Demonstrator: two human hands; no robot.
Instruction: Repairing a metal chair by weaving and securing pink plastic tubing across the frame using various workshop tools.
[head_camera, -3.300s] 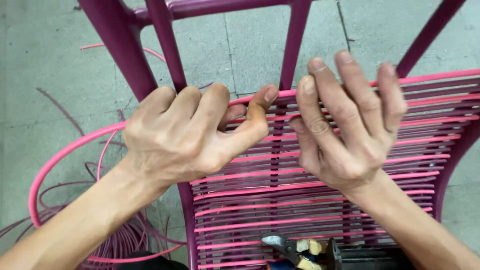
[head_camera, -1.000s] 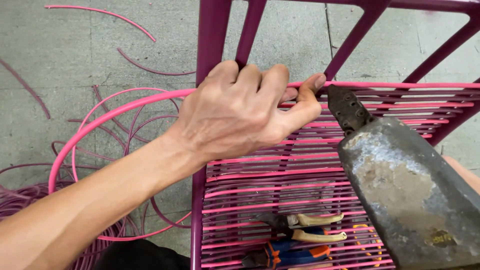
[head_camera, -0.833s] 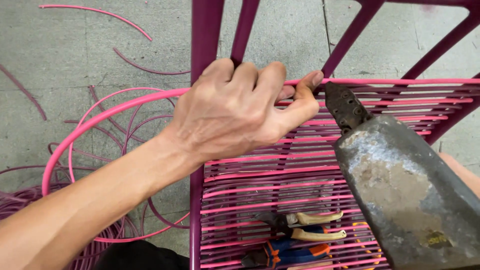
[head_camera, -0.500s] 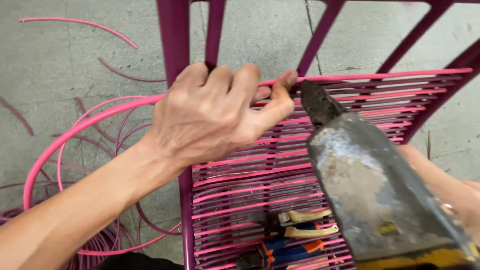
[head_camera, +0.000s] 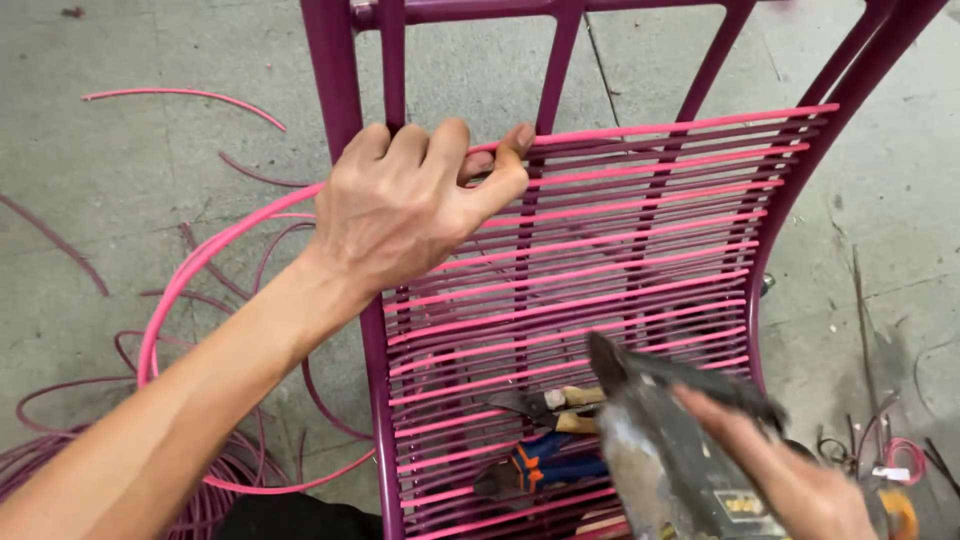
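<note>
Hands weaving pink cord across a magenta chair frame

The chair frame (head_camera: 345, 90) stands on the concrete floor (head_camera: 150, 60), its seat filled with rows of pink cord (head_camera: 640, 235); loose cord loops (head_camera: 190, 290) lie on the floor to the left. The left hand (head_camera: 410, 200) has its fingers (head_camera: 505, 160) clamped on the topmost cord at the frame's upper left. The right hand (head_camera: 790, 480), low right, grips a worn metal tool (head_camera: 650, 440) above the pliers (head_camera: 545, 465) lying under the cords.

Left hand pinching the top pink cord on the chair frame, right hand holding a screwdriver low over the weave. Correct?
Not quite. The head view shows the right hand holding a broad flat metal blade, not a screwdriver. The left hand does pinch the top pink cord on the chair frame.
</note>
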